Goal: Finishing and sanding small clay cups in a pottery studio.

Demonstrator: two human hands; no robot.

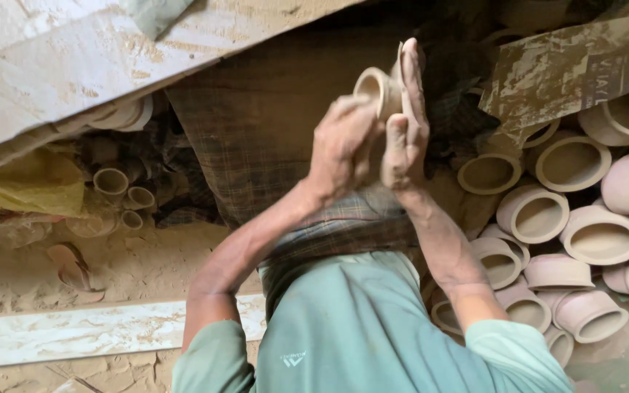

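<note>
a: while the left hand [343, 145] grips the small clay pot [374, 86], fingers clenched round its body, what's the right hand [404, 142] doing?
b: it's flat vs the pot's side, fingers straight, grasping nothing. pot's held up over the checked cloth [256, 145].
a: step?
b: patting/smoothing the wall, imo. next pat needs a light palm & firm left grip so the rim keeps round. stacked pots [576, 218] lie right of the cloth.

Pottery workshop: stacked unfired clay pots [569, 218].
</note>
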